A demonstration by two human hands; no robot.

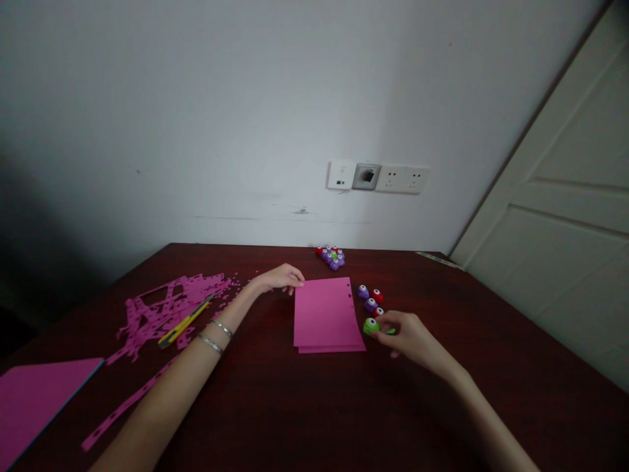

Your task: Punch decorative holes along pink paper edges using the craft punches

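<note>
No readable text, labels, brands, numbers or signs on anything in view.

Two silvery bangles (211,343), left wrist (236,313)

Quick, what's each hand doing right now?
Left hand: fingertips at the pink sheets' far left corner; can't tell if pinching.
Right hand: closed on the green punch.

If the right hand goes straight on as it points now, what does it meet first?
The right hand, holding the green punch, would probably meet the pink sheets, at their right edge; height is unclear.
</note>
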